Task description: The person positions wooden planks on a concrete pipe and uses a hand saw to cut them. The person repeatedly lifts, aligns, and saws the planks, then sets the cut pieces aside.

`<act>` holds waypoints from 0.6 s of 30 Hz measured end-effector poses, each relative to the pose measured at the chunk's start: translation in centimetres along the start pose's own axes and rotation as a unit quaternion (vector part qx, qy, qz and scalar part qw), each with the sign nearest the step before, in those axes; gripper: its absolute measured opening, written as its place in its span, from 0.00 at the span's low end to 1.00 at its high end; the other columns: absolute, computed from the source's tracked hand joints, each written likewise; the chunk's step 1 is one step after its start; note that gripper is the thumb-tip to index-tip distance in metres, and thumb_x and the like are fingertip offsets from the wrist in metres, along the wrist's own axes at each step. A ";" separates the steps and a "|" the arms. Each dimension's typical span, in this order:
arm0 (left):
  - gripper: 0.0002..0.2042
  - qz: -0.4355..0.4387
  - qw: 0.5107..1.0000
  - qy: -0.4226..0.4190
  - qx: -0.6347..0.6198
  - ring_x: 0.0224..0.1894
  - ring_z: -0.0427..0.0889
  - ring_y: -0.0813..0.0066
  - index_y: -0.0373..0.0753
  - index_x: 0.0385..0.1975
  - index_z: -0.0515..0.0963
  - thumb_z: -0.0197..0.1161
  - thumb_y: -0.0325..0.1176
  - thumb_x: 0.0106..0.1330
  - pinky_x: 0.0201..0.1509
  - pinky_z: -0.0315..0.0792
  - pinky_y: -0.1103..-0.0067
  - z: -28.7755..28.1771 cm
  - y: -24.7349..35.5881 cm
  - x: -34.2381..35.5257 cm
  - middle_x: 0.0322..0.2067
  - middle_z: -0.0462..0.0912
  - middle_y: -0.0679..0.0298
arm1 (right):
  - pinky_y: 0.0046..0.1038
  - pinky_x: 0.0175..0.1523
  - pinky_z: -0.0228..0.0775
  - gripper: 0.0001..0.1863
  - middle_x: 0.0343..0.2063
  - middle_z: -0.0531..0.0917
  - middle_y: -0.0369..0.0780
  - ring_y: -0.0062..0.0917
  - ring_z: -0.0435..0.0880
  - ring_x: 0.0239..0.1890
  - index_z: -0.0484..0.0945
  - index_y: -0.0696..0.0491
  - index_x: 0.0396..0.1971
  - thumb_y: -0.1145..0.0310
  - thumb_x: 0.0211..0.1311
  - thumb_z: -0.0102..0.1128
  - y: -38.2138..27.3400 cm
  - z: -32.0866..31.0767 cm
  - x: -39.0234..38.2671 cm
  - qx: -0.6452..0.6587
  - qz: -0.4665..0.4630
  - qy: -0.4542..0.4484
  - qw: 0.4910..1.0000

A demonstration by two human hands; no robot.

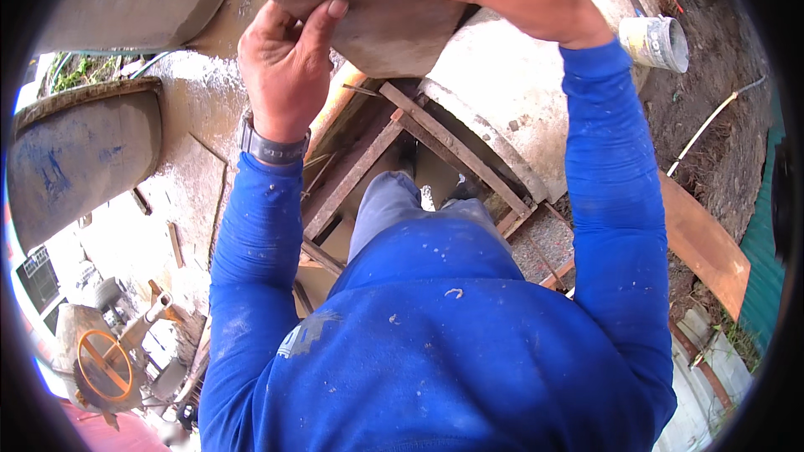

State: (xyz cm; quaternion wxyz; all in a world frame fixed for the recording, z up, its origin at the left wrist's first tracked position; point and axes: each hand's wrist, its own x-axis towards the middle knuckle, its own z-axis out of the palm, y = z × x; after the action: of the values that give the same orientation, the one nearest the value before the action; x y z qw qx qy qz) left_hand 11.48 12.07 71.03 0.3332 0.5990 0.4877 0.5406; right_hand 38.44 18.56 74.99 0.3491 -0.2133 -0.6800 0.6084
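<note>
Near the far corner of the wooden frame (456,147), a brown panel (394,21) is held up at the top edge of the view, where its upper part is cut off. The left hand (289,71) grasps its left side with the thumb on the near face; the right hand (540,0) grasps its right side in a similar manner. The step in hand seems to be the lifting or turning of this panel, and the next move probably calls for an equal grip from both hands (its lower end has no visible support). At the right edge of the pale slab (519,59) is a tilted bucket (643,40); its contents one cannot tell. The frame surrounds the legs (387,209), with something brown between its bars, mud or water.
</note>
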 end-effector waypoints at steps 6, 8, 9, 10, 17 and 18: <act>0.11 0.019 0.999 -0.030 -0.024 0.31 0.82 0.87 0.33 0.46 0.86 0.73 0.33 0.69 0.36 0.76 0.85 1.4 -1.6 1.4 0.32 0.89 0.67 | 0.29 0.60 0.74 0.24 0.56 0.85 0.38 0.23 0.82 0.54 0.76 0.59 0.64 0.71 0.71 0.67 2.9 -0.8 -1.2 -0.078 0.011 0.031 0.996; 0.12 -0.038 0.998 -0.052 0.001 0.28 0.81 0.86 0.34 0.46 0.86 0.73 0.36 0.70 0.32 0.76 0.84 1.5 -3.2 1.3 0.31 0.89 0.66 | 0.29 0.61 0.74 0.29 0.58 0.85 0.38 0.23 0.81 0.56 0.71 0.57 0.69 0.69 0.71 0.68 3.3 -0.4 -1.5 -0.116 0.023 0.030 0.992; 0.12 -0.066 0.996 -0.063 0.014 0.26 0.81 0.86 0.35 0.45 0.86 0.73 0.37 0.70 0.31 0.76 0.83 1.7 -4.0 1.3 0.31 0.89 0.66 | 0.30 0.57 0.75 0.24 0.52 0.87 0.40 0.24 0.83 0.51 0.76 0.59 0.62 0.68 0.71 0.68 4.0 -0.5 -1.7 -0.130 0.007 0.046 0.990; 0.14 -0.061 0.995 -0.077 0.020 0.23 0.81 0.85 0.37 0.46 0.86 0.72 0.40 0.70 0.27 0.76 0.82 2.0 -4.9 1.4 0.30 0.89 0.65 | 0.30 0.54 0.77 0.19 0.46 0.89 0.42 0.24 0.85 0.46 0.80 0.61 0.56 0.67 0.70 0.68 5.1 -0.6 -2.1 -0.146 -0.010 0.066 0.987; 0.12 -0.100 0.989 -0.111 -0.018 0.27 0.85 0.83 0.35 0.48 0.84 0.70 0.35 0.72 0.32 0.80 0.81 4.2 -10.6 0.4 0.33 0.90 0.64 | 0.28 0.50 0.78 0.18 0.39 0.91 0.42 0.21 0.84 0.39 0.84 0.63 0.50 0.64 0.69 0.70 10.6 -1.5 -4.1 -0.218 0.079 0.100 0.968; 0.11 -0.120 0.983 -0.130 -0.054 0.32 0.86 0.81 0.34 0.48 0.83 0.69 0.31 0.72 0.38 0.81 0.79 4.2 -12.2 0.2 0.35 0.90 0.62 | 0.28 0.50 0.78 0.18 0.37 0.91 0.44 0.24 0.86 0.37 0.85 0.61 0.51 0.64 0.67 0.72 10.4 -1.1 -4.2 -0.262 0.173 0.091 0.945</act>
State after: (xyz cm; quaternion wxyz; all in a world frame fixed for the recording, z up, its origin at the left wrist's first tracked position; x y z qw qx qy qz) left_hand 12.86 16.46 58.95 0.4883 0.5826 0.4782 0.4399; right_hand 40.60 18.08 63.93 0.2299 -0.4663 -0.7336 0.4376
